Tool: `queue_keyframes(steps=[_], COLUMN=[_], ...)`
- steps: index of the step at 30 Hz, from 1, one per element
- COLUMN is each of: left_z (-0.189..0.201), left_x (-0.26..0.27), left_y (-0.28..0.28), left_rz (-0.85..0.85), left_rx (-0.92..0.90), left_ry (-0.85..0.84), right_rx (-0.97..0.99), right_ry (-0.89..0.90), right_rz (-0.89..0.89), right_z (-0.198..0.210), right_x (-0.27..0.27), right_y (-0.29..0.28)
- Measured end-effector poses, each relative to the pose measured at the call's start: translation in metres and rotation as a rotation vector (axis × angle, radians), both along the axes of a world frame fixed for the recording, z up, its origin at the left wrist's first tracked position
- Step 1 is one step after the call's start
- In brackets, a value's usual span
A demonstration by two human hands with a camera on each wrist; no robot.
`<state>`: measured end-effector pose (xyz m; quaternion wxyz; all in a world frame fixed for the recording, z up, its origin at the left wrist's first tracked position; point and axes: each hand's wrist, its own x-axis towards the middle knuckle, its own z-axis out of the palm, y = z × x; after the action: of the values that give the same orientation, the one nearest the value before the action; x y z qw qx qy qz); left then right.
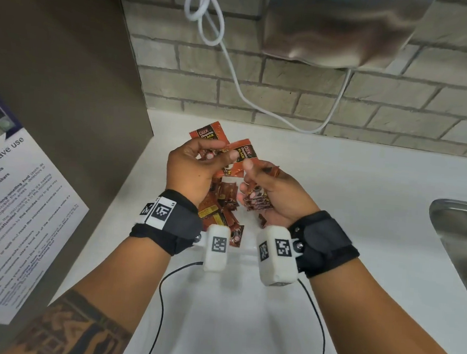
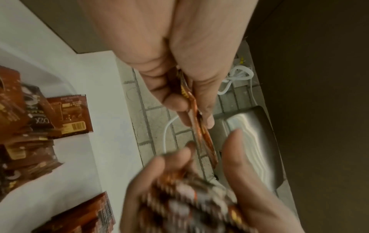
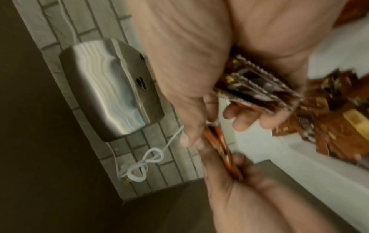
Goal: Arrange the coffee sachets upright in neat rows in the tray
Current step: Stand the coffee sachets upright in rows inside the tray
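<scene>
Orange and brown coffee sachets [image 1: 221, 206] lie loose in a heap inside a clear tray [image 2: 66, 80] on the white counter, under both hands. My left hand [image 1: 223, 152] is raised over the heap and pinches two orange sachets [image 1: 244, 149] between thumb and fingers; the left wrist view shows them edge-on [image 2: 199, 126]. Just to its right, my right hand [image 1: 250, 178] grips a squared-up stack of sachets [image 1: 257, 201] in the palm, with its thumb reaching toward the left hand's sachets. The stack [image 3: 259, 88] is blurred in the right wrist view.
A steel sink [image 1: 459, 236] is set into the white counter [image 1: 365, 187] at the right. A steel hand dryer [image 1: 336, 31] and a looped white cable [image 1: 235, 73] hang on the brick wall behind. A brown cabinet side with a printed notice [image 1: 15, 201] stands at the left.
</scene>
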<state>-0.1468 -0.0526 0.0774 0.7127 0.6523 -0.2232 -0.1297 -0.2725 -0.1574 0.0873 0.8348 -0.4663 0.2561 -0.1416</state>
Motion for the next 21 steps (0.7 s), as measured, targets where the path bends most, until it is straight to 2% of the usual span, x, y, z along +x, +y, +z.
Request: queue_keyframes(steps=[3, 8, 12, 15, 19, 21], left_z=[0.000, -0.005, -0.005, -0.007, -0.004, -0.001], left_x=[-0.006, -0.003, 0.003, 0.007, 0.003, -0.001], left_y=[-0.006, 0.000, 0.006, 0.008, 0.003, -0.001], left_rz=[-0.031, -0.183, -0.156, -0.117, -0.093, -0.094], left_rx=[0.009, 0.054, 0.124, 0.104, 0.011, -0.026], left_ry=[-0.019, -0.051, -0.117, -0.061, 0.105, 0.164], right_rx=[-0.031, -0.026, 0.019, -0.049, -0.292, -0.254], right_ry=[-0.038, -0.026, -0.134, -0.140, 0.012, 0.038], right_rz=[-0.123, -0.283, -0.373, -0.333, -0.212, -0.164], right_z=[0.001, 0.006, 0.008, 0.008, -0.001, -0.007], right_x=[0.011, 0.012, 0.009, 0.004, 0.006, 0.010], right_y=[0.008, -0.003, -0.016, -0.022, -0.013, -0.004])
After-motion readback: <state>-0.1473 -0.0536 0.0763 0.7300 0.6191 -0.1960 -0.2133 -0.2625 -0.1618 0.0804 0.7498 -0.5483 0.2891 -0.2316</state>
